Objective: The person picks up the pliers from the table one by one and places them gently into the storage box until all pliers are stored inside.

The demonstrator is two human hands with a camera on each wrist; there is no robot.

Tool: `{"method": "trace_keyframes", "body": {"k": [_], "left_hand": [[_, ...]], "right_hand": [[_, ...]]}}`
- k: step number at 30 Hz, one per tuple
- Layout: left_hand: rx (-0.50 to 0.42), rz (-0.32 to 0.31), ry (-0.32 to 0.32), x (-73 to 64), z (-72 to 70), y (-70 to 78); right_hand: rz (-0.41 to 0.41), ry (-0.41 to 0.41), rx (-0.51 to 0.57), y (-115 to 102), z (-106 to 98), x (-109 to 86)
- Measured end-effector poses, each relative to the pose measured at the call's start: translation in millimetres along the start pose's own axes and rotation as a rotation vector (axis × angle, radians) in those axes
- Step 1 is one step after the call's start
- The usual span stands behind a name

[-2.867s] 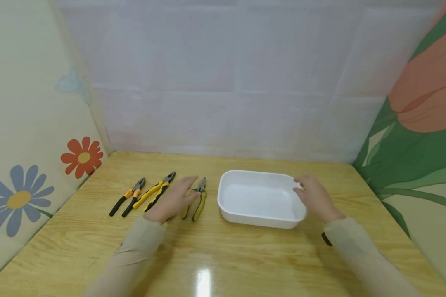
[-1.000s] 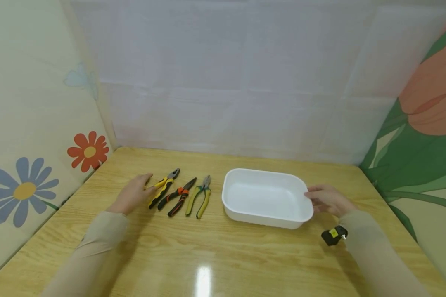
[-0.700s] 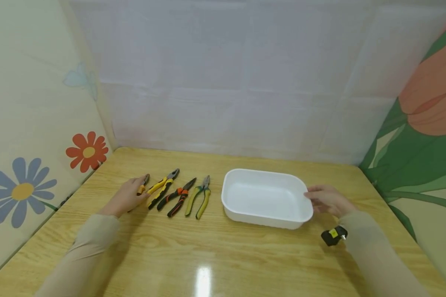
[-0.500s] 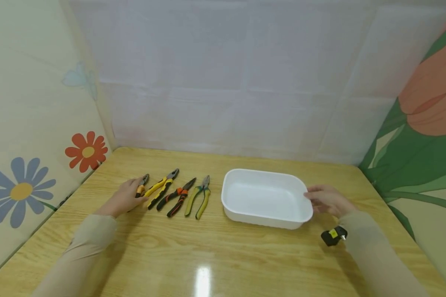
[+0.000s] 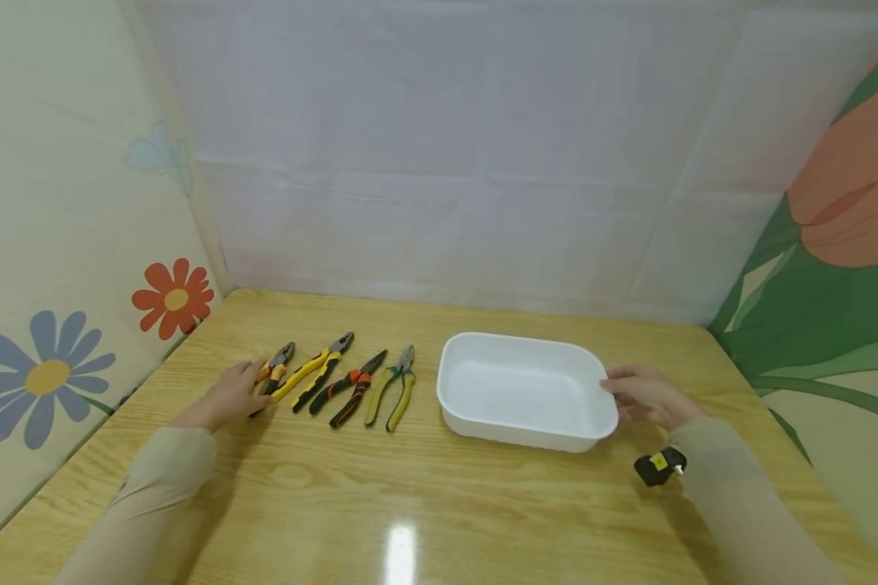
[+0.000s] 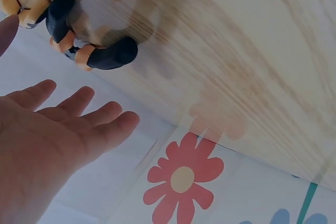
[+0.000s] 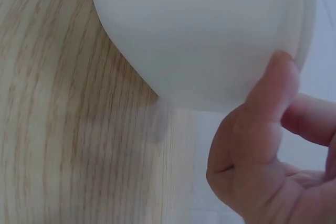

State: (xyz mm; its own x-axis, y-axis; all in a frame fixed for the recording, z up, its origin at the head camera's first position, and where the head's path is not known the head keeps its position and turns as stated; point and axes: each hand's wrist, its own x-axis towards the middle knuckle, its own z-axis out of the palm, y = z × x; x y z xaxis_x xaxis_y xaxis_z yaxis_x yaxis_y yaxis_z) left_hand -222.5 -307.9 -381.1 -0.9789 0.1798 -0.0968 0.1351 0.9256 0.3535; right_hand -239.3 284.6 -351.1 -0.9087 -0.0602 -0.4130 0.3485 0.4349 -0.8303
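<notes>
Your left hand is flat with fingers spread, just touching the orange-black pliers at the left end of the row. Your right hand pinches the white tub's right rim mid-table.

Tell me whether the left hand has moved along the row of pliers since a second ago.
Yes. The left hand has shifted leftward, away from the white tub: it was by the yellow-handled pliers and now rests beside the orange-and-black pliers at the row's left end.

left hand: fingers straight, relaxed | right hand: thumb extended, fingers seemingly half-curled
</notes>
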Motion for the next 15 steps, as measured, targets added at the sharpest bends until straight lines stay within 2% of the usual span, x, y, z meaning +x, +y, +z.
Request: {"method": "trace_keyframes", "body": {"k": [9, 15], "left_hand": [[0.014, -0.053, -0.066, -0.3, 1.7, -4.9], [0.017, -0.043, -0.084, -0.3, 3.0, -6.2]], "right_hand": [[-0.024, -0.023, 0.013, 2.5, -0.5, -1.0], [-0.017, -0.014, 0.046, 3.3, -1.2, 1.3]]}}
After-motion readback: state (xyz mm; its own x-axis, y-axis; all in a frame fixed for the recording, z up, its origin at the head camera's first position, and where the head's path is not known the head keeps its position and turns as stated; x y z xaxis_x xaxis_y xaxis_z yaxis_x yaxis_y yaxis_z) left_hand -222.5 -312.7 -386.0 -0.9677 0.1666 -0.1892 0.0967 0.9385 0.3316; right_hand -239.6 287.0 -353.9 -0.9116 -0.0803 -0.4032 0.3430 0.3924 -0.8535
